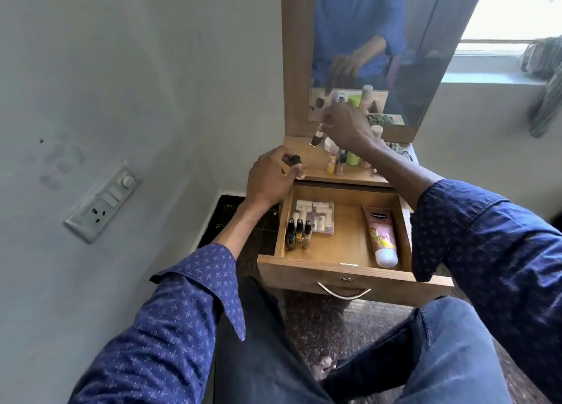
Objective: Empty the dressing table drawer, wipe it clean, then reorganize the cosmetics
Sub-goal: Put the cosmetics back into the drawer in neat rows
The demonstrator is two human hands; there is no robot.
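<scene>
The drawer [334,269] is pulled open toward the person, below the worktop [307,163], and it is already partly filled. From this I judge that the reorganizing step is in progress.

At 3 o'clock inside the drawer lies a pink tube [381,236]. Its long axis runs from 12 to 6 o'clock, with the white cap pointing to 6, at the drawer front. At 11 o'clock lies a clear pack [313,218] of small white pieces. Just below it, at 9 o'clock, three bottles [299,234] lie side by side, caps pointing to 12.

More cosmetics [343,157] stand in a group on the worktop, at 12 o'clock from the drawer.

The right hand [349,126] is above this group and its grip is closed on a slim stick [317,135]. The stick is tilted, its dark end pointing down to 7 o'clock, toward the drawer.

The left hand [270,178] is at the worktop's left front corner, closed around a small dark bottle [293,161], cap up. This hand is nearer to the drawer: the free space beside the three bottles lies at 5 o'clock from it, so a short move down should be enough.
</scene>
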